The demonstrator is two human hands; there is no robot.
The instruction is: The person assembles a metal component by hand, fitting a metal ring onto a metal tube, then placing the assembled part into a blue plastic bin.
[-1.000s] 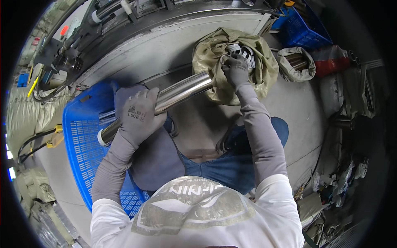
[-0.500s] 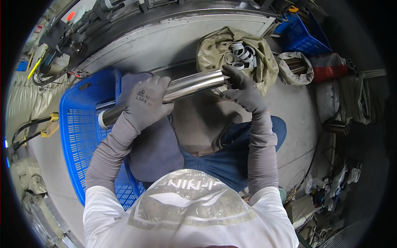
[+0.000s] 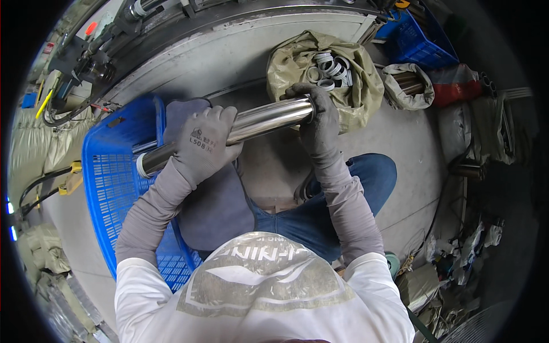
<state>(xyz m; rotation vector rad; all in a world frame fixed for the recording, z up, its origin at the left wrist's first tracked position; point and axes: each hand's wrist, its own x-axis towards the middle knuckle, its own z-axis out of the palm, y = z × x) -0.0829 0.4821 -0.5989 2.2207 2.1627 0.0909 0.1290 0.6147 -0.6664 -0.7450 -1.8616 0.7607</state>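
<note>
A shiny metal tube [image 3: 258, 122] lies slantwise across in front of me, its right end higher in the picture. My left hand [image 3: 207, 139], in a grey glove, is wrapped round it left of its middle. At the tube's right end my right hand [image 3: 318, 121], also gloved, closes over the rim; its palm hides the tube's mouth. A white ring [image 3: 141, 165] sits on the left end, over the blue plastic basket [image 3: 91, 150]. More metal tubes [image 3: 146, 146] lie partly hidden inside that basket.
An open woven sack [image 3: 366, 103] with several white rings [image 3: 331, 70] stands beyond my right hand. Right of it are a smaller sack of brownish tubes [image 3: 407, 82] and a blue crate [image 3: 422, 50]. A dark grey pad [image 3: 214, 211] lies beside my leg. Machinery [image 3: 97, 67] runs along the far left.
My right hand has swung left and closed on the tube's right end, from an open pose just beside it. The left hand and the tube have hardly moved.
</note>
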